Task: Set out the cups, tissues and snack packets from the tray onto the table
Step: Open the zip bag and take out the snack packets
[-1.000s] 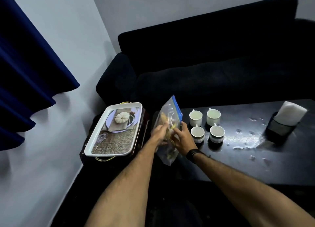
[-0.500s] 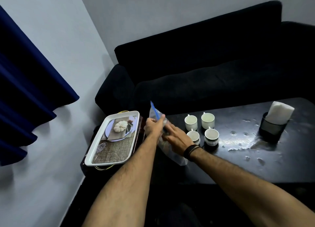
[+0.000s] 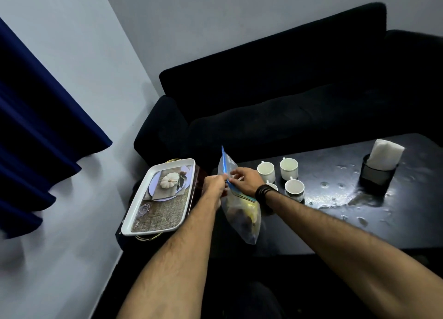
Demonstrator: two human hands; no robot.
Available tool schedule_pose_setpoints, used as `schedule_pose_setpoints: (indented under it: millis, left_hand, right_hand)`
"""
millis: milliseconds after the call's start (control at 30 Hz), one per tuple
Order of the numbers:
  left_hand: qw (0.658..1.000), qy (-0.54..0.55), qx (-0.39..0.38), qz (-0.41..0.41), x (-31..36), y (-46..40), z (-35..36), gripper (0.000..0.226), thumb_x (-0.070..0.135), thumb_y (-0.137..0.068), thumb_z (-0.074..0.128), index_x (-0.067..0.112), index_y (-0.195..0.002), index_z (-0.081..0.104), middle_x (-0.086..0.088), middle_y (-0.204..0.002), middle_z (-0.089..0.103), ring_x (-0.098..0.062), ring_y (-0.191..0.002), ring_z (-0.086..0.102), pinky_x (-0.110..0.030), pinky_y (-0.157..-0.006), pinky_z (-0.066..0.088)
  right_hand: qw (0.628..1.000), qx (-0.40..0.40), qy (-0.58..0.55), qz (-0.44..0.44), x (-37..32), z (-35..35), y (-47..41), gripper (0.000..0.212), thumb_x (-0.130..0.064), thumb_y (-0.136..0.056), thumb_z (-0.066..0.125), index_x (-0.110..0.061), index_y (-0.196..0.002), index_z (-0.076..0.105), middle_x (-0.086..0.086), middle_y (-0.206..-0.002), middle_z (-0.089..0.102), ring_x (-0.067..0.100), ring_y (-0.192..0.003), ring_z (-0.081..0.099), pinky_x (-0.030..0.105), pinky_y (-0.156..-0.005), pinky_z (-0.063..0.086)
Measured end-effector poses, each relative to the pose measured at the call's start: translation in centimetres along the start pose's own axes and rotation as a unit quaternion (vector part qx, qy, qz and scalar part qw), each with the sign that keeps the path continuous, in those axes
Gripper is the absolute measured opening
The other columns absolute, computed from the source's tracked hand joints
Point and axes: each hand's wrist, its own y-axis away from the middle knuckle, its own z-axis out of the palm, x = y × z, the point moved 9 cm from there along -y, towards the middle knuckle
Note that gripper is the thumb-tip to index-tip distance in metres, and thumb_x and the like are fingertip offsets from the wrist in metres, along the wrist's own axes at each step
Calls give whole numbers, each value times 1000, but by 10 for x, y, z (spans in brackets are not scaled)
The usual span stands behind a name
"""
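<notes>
A clear zip bag [image 3: 242,219] with a blue seal stands upright at the left end of the black table [image 3: 340,225], holding yellow snack packets. My left hand [image 3: 215,184] pinches the bag's top edge from the left. My right hand [image 3: 245,180] grips the same blue seal from the right, a black band on its wrist. Several white cups [image 3: 288,167] stand in a cluster just right of my hands. White tissues [image 3: 384,156] poke out of a black holder farther right. The white tray [image 3: 134,220] with a printed pumpkin picture lies left of the table with nothing on it.
A dark sofa [image 3: 299,98] runs behind the table. The tray rests on a small dark stand with a gold rim. A blue curtain [image 3: 36,136] hangs at the left wall. Water drops glint on the tabletop near the holder.
The bag was lowered onto the table's left end and now stands upright. Both hands have shifted up to its blue seal. The camera view has swung slightly.
</notes>
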Motion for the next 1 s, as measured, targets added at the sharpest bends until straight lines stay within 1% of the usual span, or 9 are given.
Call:
schedule_pose_setpoints:
  millis: [67, 200, 400, 533, 667, 767, 833, 933, 1000]
  left_hand:
    - [1000, 7, -22, -5, 0, 3, 3, 11, 10, -86, 64, 2, -82, 69, -8, -59, 60, -13, -44, 52, -21, -42, 41]
    - [998, 13, -48, -26, -2, 9, 6, 2, 5, -82, 70, 4, -83, 69, -9, -69, 69, -17, -58, 65, -23, -44, 49]
    - [995, 64, -61, -50, -10, 14, 12, 12, 9, -90, 65, -2, -94, 68, -11, -70, 68, -19, -58, 66, -26, -46, 56]
    - [989, 114, -77, -53, 0, 18, 16, 19, 17, -93, 64, -1, -91, 65, -12, -71, 68, -19, -59, 67, -28, -54, 60]
    - [984, 122, -115, -51, 11, 26, 25, 27, 19, -94, 62, -3, -111, 64, -16, -83, 68, -22, -68, 68, -30, -61, 59]
    - [990, 99, -91, -49, 12, 30, 25, 26, 9, -84, 72, -7, -105, 67, -11, -65, 70, -15, -47, 68, -26, -45, 56]
    - [992, 89, -71, -51, 10, 31, 23, 27, 2, -79, 74, -9, -103, 67, -10, -59, 69, -17, -48, 68, -26, -41, 54]
    - [995, 66, -50, -60, 8, 29, 19, 33, 2, -76, 75, -7, -107, 68, -19, -87, 73, -27, -72, 70, -36, -55, 57]
    - [997, 41, -38, -55, 9, 27, 17, 36, 3, -76, 77, -8, -109, 69, -23, -98, 72, -29, -77, 69, -38, -60, 58]
  right_hand:
    - [1000, -9, 1, 14, 2, -2, 0, 35, -33, -85, 65, -18, -116, 70, 5, -106, 74, 20, -99, 68, 33, -94, 52]
    - [1000, -16, -11, 15, 1, -3, 6, 33, -36, -86, 65, -21, -115, 72, 6, -103, 76, 19, -98, 69, 29, -88, 53]
    - [999, -14, -12, 40, 2, -9, 10, 16, -28, -76, 78, -18, -88, 80, 3, -83, 77, 4, -67, 64, 15, -63, 45]
    - [995, 58, -38, 74, -6, -32, 2, 10, -21, -71, 77, -15, -78, 80, 3, -78, 76, 7, -68, 63, 20, -61, 46]
    - [969, -8, -150, 194, 9, -22, -3, 13, -9, -74, 77, 0, -82, 74, 14, -84, 70, 17, -70, 63, 28, -65, 55]
    - [962, -30, -156, 224, 14, -13, -1, 10, -9, -75, 76, -3, -79, 69, 15, -84, 66, 20, -73, 63, 38, -77, 58]
    - [963, -21, -141, 230, 16, -11, 2, 26, -19, -72, 79, 2, -85, 73, 16, -88, 72, 22, -80, 70, 41, -85, 60]
    - [965, -16, -134, 226, 16, -9, 6, 41, -35, -71, 80, 0, -93, 75, 15, -91, 75, 24, -85, 73, 39, -83, 60]
    - [969, -15, -115, 216, 13, -11, 8, 38, -36, -74, 78, -3, -91, 76, 10, -83, 72, 19, -75, 69, 30, -75, 59]
